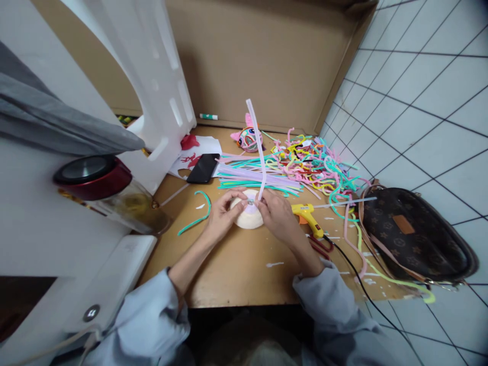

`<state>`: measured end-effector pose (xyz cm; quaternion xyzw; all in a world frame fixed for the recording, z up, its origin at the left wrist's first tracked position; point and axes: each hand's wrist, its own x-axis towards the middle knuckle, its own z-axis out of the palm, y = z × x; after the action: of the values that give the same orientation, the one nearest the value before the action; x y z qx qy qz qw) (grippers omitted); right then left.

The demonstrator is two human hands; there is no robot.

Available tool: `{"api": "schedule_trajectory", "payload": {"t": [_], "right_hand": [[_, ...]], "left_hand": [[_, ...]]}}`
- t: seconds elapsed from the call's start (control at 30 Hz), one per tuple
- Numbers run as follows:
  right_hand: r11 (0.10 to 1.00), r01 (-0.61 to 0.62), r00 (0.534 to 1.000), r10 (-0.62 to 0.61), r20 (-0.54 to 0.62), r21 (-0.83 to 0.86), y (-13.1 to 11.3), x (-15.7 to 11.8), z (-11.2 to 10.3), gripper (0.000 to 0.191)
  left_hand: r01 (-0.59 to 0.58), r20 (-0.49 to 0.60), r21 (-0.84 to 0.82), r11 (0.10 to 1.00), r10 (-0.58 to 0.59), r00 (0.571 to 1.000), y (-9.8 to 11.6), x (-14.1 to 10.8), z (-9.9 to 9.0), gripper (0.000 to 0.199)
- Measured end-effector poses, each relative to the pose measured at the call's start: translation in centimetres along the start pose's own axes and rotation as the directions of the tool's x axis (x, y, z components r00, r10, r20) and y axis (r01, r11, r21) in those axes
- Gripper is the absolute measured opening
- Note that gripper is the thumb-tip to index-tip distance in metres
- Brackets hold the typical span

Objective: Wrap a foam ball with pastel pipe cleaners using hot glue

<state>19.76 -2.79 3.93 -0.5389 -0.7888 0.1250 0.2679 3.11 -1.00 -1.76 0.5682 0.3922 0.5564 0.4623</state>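
White disc (249, 219): our landmark, its centre half covered by thumbs.
Left hand (224, 215): curled round the disc's left rim, thumb on top; some fingertips we cannot see.
Right hand (280, 215): on the disc's right, fingers pinched at the pale strip (261, 152), whose foot they hide.
Scissors (322, 247): right of the disc, partly hidden from us.

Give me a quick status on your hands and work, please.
Left hand and right hand at white disc. Bent pale strip sticking up by right hand, exact grip unclear. Yellow glue gun close beside right hand.
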Motion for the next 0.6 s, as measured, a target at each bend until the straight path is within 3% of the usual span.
{"api": "schedule_trajectory", "payload": {"t": [0.33,0.6], "right_hand": [[0.999,-0.046,0.999,0.046,0.017,0.018,0.2,0.2,-0.1,0.011],[0.998,-0.047,0.999,0.047,-0.008,0.035,0.3,0.1,-0.1,0.012]], "left_hand": [[-0.221,0.128,0.261,0.940,0.194,0.973,0.6,-0.5,-0.7,0.029],[-0.450,0.179,0.542,0.710,0.426,0.887,0.9,-0.8,-0.7,0.033]]}}
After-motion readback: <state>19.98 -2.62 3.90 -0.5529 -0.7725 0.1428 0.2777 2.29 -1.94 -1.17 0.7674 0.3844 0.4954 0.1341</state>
